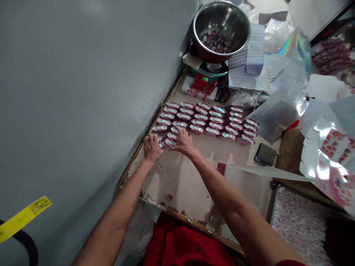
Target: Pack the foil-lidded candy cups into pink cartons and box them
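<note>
Many small packets point(199, 122) with shiny, pale oval tops and red edges stand in close rows across the table. My left hand point(152, 148) is at the near left end of these rows, its fingers curled round the left side of a few packets point(161, 139). Just to the right, my right hand point(184, 142) grips the other side of the short front group, thumb low in front of a packet point(170, 142) and fingers over the back. My fingers partly hide the packets between the two hands.
A steel bowl point(198, 26) of small dark discs stands on a scale at the back. Papers point(255, 48) and clear plastic sheets point(273, 111) crowd the right. A small black scale point(265, 154), a pink cap point(170, 197) and a tray point(277, 195) lie nearer. A grey wall point(97, 92) borders the left.
</note>
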`<state>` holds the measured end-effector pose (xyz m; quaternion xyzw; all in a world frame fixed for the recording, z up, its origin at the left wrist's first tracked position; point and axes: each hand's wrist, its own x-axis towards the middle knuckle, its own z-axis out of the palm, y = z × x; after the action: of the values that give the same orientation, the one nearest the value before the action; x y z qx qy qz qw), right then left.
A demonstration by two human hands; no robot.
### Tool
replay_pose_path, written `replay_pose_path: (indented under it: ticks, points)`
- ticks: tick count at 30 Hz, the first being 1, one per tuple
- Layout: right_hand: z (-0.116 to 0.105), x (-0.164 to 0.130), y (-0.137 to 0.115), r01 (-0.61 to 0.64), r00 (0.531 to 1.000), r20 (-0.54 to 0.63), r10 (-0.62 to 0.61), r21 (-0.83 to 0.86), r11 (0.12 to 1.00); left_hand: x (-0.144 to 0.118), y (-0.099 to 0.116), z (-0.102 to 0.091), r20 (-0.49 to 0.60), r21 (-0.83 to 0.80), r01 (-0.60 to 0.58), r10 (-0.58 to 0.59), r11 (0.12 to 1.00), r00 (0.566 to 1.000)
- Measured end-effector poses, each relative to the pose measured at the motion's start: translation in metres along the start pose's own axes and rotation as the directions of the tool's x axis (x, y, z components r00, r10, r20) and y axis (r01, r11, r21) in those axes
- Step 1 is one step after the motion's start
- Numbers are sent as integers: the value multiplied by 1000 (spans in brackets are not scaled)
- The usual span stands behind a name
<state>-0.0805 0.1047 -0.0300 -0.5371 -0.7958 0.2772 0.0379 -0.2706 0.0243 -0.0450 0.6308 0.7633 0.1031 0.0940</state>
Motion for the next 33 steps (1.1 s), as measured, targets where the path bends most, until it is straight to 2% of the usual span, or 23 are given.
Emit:
replay_pose_path:
  ticks: [3, 7, 10, 13, 16, 19, 21, 22, 23, 24, 26, 29, 32, 33]
  points:
    - [-4, -17, 2, 45, 995, 91, -40, -61, 997, -13, 7, -1, 81, 9, 32, -33, 999, 996]
    - [5, -54, 9, 81, 993, 92, -76, -46, 996, -59, 17, 1, 175, 34, 53, -58, 998, 983]
    - [12, -80, 15, 113, 991, 76, -108, -55, 992, -91, 24, 5, 203, 9, 45, -46, 999, 978]
    - [11, -88, 14, 266, 964, 52, -261, -166, 950, -104, 26, 6, 198, -27, 63, -57, 998, 979]
    - [7, -72, 5, 515, 856, 110, -505, -264, 816, -105, 23, 1, 239, 18, 59, -61, 998, 969]
    - [10, -44, -3, 720, 693, 234, -682, -271, 639, -108, 15, -9, 278, 133, 45, -81, 990, 957]
    - [14, -29, -4, 826, 563, 306, -768, -233, 512, -113, 8, -14, 266, 188, 50, -100, 981, 959]
    - [17, -26, -4, 855, 518, 324, -792, -217, 471, -115, 4, -15, 249, 204, 62, -113, 977, 962]
    - [20, -24, -2, 863, 505, 327, -799, -215, 458, -118, 1, -15, 226, 213, 78, -127, 974, 966]
    - [24, -25, -1, 852, 523, 317, -791, -230, 471, -120, -1, -14, 204, 214, 88, -132, 973, 970]
    - [29, -30, 1, 804, 591, 277, -758, -280, 525, -123, -4, -11, 174, 210, 78, -116, 975, 978]
    - [36, -38, -2, 736, 666, 223, -712, -352, 578, -126, -9, -8, 161, 218, 9, -45, 976, 986]
    - [41, -39, -13, 691, 712, 227, -665, -397, 604, -124, -23, -5, 191, 245, -122, 76, 962, 979]
    - [42, -41, -17, 689, 715, 236, -659, -402, 603, -121, -30, -5, 205, 254, -161, 110, 954, 973]
